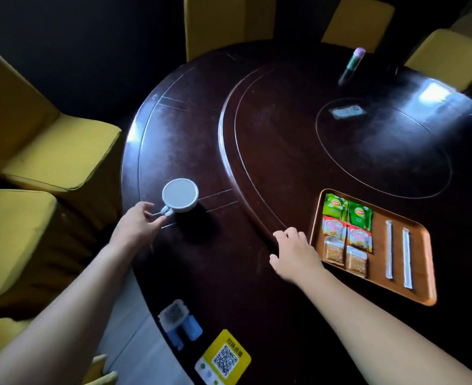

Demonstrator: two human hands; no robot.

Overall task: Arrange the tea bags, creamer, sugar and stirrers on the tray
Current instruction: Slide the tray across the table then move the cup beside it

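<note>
An orange tray (421, 290) lies at the right of the dark round table. On it are two green tea bags (346, 211), two red creamer sachets (346, 234), two brown sugar packets (344, 255) and two white wrapped stirrers (397, 254), laid in rows. My right hand (294, 252) rests flat on the table just left of the tray, fingers spread, holding nothing. My left hand (137, 225) is at the handle of a white cup (179, 194) near the table's left edge; its fingertips touch the handle.
Yellow chairs (57, 151) ring the table. A raised turntable (340, 151) fills the table's middle, with a card (347, 111) on it and a pink-capped tube (351, 65) at the far side. A yellow QR stand (223, 359) and a blue-white holder (179, 322) sit at the near edge.
</note>
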